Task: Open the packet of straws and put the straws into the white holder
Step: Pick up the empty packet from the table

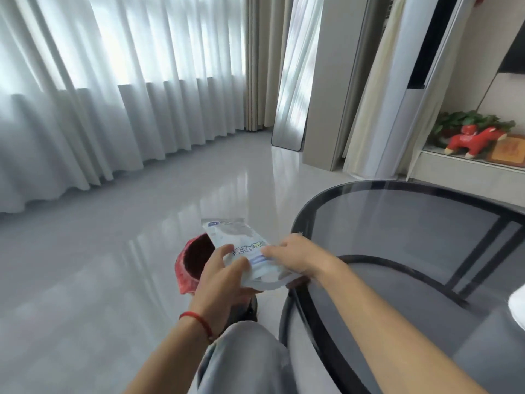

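Grey-trousered knee (244,354) beside round glass table (397,200), glossy grey floor (113,237).

- Two hands are showing — a left hand (220,275) and a right hand (295,255).
- One packet (241,240) is showing.
- One red-lined bin (191,264) is standing on the floor.
- One round glass table (412,211) is showing.
- One red toy horse (473,140) is sitting on a shelf.
- One red wrist cord (199,322) is showing.
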The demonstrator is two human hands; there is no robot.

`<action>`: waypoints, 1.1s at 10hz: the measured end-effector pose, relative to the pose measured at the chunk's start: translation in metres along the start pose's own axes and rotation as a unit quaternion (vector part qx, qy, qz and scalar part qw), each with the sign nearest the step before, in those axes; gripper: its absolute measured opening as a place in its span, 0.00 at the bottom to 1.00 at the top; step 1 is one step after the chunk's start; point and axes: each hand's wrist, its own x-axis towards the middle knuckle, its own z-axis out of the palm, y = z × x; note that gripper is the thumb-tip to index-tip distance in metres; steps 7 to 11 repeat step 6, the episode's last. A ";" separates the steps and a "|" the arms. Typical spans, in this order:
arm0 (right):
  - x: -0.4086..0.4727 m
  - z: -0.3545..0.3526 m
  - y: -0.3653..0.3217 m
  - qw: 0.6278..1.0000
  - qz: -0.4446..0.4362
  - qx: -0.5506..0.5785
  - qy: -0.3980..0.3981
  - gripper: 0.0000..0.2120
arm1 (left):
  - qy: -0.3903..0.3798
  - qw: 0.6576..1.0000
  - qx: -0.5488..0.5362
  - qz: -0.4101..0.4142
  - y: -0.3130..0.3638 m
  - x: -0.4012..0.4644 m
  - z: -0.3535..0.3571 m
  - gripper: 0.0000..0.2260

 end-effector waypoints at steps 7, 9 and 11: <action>-0.064 -0.010 0.073 0.993 -0.056 0.063 0.077 0.05 | 0.111 0.983 -0.076 -0.128 -0.022 0.057 -0.056 0.17; -0.064 -0.010 0.073 0.993 -0.056 0.063 0.077 0.05 | 0.111 0.983 -0.076 -0.128 -0.022 0.057 -0.056 0.17; -0.064 -0.010 0.073 0.993 -0.056 0.063 0.077 0.05 | 0.111 0.983 -0.076 -0.128 -0.022 0.057 -0.056 0.17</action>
